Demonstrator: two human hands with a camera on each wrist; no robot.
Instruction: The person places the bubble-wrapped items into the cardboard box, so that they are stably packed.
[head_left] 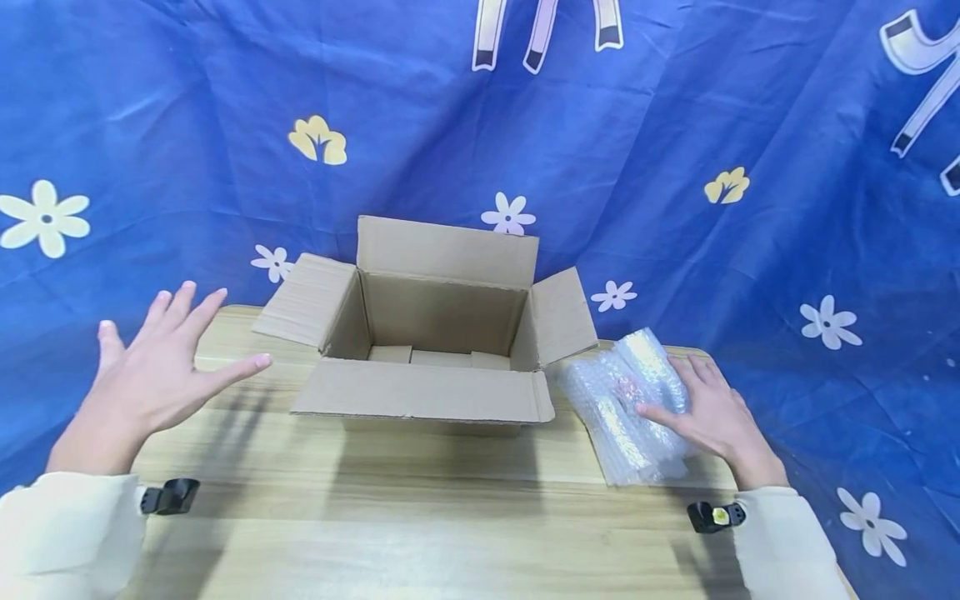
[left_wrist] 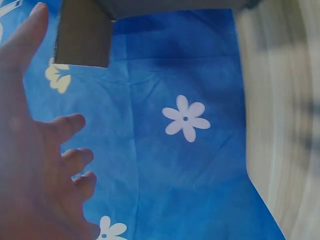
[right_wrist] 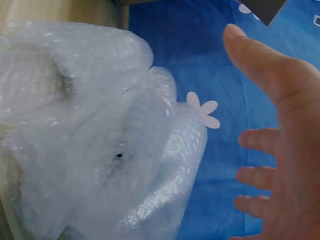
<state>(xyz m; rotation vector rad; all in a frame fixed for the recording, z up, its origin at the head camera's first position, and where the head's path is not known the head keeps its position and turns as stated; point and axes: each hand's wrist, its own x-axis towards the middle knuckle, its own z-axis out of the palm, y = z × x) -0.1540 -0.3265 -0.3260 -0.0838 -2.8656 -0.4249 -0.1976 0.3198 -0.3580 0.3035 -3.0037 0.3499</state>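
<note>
An open cardboard box [head_left: 423, 390] stands mid-table with its flaps folded outward. To its left my left hand [head_left: 153, 371] is raised with fingers spread, holding nothing. In the left wrist view that hand [left_wrist: 35, 150] has its fingers apart, and a box flap [left_wrist: 84, 35] shows beyond. Right of the box lies a bundle of clear bubble wrap [head_left: 630, 408], with something reddish faintly visible inside. My right hand [head_left: 712, 412] is over the bundle's right side, thumb extended across it in the head view. The right wrist view has the bubble wrap [right_wrist: 115, 130] beside the unclosed right hand [right_wrist: 285, 135].
A pale wooden table [head_left: 360, 533] carries the box and the bundle. Behind it hangs a blue cloth [head_left: 420, 108] printed with flowers, close to the box's rear flap. Small black wrist cameras [head_left: 171, 497] are fixed at both sleeves.
</note>
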